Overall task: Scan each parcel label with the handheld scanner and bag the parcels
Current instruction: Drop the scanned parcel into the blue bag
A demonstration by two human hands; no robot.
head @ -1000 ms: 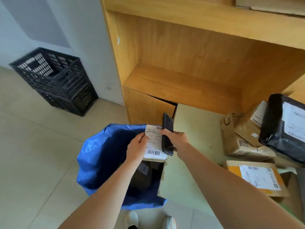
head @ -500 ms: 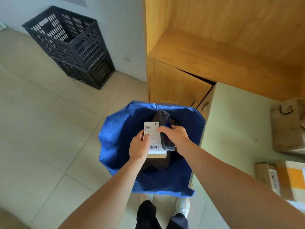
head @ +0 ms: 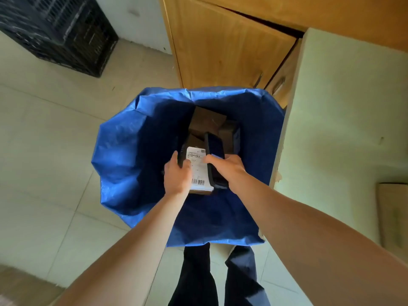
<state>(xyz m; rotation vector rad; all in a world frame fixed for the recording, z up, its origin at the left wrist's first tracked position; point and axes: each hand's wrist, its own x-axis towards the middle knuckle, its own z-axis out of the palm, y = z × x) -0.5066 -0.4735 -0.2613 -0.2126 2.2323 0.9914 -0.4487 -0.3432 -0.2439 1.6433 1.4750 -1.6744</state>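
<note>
Hands point(head: 177, 176) round white-labelled parcel point(head: 198, 168)

Bag point(head: 136, 155) blue; parcel label point(head: 198, 171) white with black barcode stripes; scanner point(head: 215, 157) black. Parcels inside point(head: 206, 123) brown; crate point(head: 59, 29) black lattice; cabinet point(head: 225, 43) orange-brown woodgrain; tabletop point(head: 344, 120) pale green.

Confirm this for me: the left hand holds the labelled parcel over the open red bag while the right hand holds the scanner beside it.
One detail is off: the bag is blue, not red, as the head view shows. The rest stands: the left hand holds the labelled parcel over it, and the right hand holds the scanner beside it.
</note>
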